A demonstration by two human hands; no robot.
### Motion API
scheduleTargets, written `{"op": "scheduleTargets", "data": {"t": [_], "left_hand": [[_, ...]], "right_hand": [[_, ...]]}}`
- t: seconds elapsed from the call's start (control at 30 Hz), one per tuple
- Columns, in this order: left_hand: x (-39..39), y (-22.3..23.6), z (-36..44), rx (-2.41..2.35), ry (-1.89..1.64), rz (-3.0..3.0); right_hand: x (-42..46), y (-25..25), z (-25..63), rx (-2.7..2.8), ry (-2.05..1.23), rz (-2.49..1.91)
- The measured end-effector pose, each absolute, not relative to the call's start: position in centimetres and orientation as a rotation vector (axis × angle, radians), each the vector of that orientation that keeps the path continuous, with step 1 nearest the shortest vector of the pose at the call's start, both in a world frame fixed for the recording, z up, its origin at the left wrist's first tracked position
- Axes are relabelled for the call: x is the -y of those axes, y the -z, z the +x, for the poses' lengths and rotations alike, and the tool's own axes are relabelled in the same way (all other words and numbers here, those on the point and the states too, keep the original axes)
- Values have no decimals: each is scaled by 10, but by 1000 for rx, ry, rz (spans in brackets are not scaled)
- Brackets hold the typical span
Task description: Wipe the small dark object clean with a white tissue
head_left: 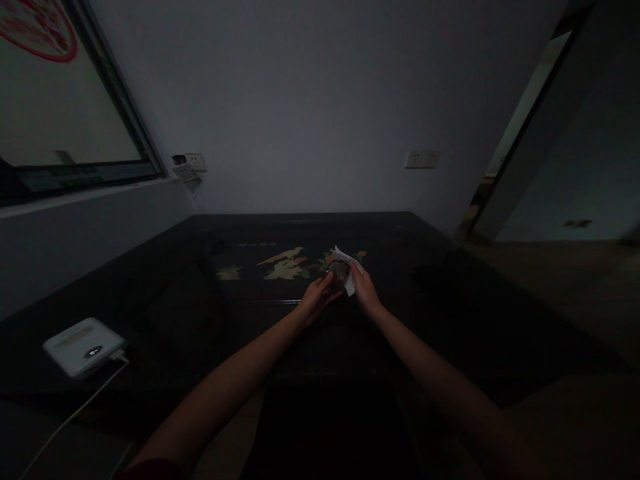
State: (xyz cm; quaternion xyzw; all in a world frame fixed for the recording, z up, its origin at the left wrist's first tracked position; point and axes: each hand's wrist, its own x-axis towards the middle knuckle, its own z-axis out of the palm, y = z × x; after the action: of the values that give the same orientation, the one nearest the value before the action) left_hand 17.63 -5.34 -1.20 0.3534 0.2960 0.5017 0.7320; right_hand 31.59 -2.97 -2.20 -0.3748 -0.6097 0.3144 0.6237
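Observation:
Above the dark table [165, 320], my left hand [319, 293] is closed round a small, dark, roundish object with a glinting surface [339, 269]. The dim light hides its exact kind. My right hand [366, 288] has its fingers closed on a white tissue [350, 285], which lies against the right side of that object. One corner of the tissue sticks up past the fingers. Both hands are close together, and the fingers partly cover the object.
A white box-shaped device [83, 343] with a white cable [75, 417] lies at the table's left. A bird and flower picture [285, 265] decorates the tabletop. Wall sockets [423, 159] are on the back wall. A window [65, 100] is at left.

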Motion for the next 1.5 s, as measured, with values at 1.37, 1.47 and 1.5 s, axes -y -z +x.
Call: {"op": "scheduleTargets", "data": {"t": [1.37,1.47,1.5], "left_hand": [[54,10,177,-705,-1126,744],[55,9,177,-689,-1142,734],[55,10,177,-680,-1146,733]], "right_hand": [[30,21,316,1304,-807,-876],[42,12,315,1546,-572,-844],[46,9,315,1636,-493,-847]]}}
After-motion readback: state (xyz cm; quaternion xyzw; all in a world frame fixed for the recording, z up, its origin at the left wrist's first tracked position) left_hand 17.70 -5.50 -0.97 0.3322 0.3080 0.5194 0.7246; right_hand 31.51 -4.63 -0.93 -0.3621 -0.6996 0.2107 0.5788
